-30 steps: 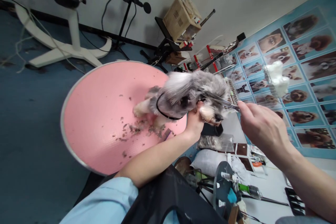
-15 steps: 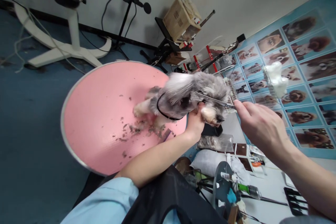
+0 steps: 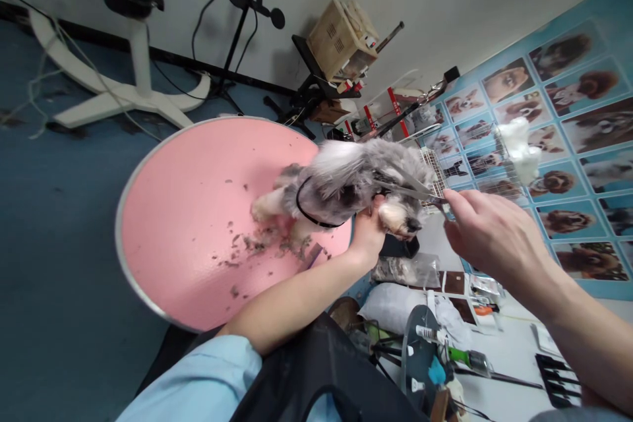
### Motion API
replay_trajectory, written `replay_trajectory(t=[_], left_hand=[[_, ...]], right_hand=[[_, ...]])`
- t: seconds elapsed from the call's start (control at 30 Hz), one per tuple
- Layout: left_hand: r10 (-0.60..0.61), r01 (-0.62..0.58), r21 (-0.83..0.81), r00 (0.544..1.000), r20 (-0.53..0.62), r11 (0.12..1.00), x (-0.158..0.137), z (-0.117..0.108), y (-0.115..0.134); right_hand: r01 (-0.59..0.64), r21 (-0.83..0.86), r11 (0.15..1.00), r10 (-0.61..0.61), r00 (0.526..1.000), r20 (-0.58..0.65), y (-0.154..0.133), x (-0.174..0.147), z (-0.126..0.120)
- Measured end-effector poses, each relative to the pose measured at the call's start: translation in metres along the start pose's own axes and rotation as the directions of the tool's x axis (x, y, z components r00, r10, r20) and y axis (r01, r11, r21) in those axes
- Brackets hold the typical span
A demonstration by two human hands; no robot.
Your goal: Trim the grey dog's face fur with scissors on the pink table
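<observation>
A grey and white dog (image 3: 336,171) stands on a round pink grooming table (image 3: 173,211), a thin black loop around its body. My left hand (image 3: 368,234) is closed on the fur under the dog's chin, beside its muzzle; some of the fingers are hidden by the head. In my right hand (image 3: 494,231) is a pair of scissors (image 3: 410,190), gripped by the handles. Their blades are spread apart and lie along the fur over the dog's eyes. Cut tufts of hair (image 3: 254,244) are scattered below the dog, near a purple-edged comb (image 3: 312,256).
A grey round tray (image 3: 420,349) with bottles and a green-handled tool stands at lower right. Behind the dog are a wire cage (image 3: 435,168) and a wall of dog photos (image 3: 558,181). A white stand base (image 3: 138,102) and loose cables lie at upper left.
The scissor blades, close together before, are now spread apart over the dog's brow. My right hand's fingers have opened a little with the handles. My left hand keeps its place at the chin.
</observation>
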State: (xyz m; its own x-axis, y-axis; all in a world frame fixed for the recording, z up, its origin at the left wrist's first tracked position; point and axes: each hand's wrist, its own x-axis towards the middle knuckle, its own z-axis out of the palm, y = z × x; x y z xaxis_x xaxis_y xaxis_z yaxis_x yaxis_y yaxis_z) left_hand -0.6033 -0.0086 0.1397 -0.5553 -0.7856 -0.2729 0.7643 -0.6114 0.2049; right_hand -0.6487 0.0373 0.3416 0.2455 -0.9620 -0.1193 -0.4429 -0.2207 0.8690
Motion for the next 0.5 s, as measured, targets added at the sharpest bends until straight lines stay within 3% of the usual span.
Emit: replay_trajectory(t=[0.5], left_hand=[[-0.034, 0.034, -0.014, 0.999, -0.001, 0.999, -0.0009, -0.0034, 0.0020]], right_hand=[[-0.049, -0.011, 0.999, 0.050, 0.998, 0.042, -0.0039, 0.0015, 0.0037]])
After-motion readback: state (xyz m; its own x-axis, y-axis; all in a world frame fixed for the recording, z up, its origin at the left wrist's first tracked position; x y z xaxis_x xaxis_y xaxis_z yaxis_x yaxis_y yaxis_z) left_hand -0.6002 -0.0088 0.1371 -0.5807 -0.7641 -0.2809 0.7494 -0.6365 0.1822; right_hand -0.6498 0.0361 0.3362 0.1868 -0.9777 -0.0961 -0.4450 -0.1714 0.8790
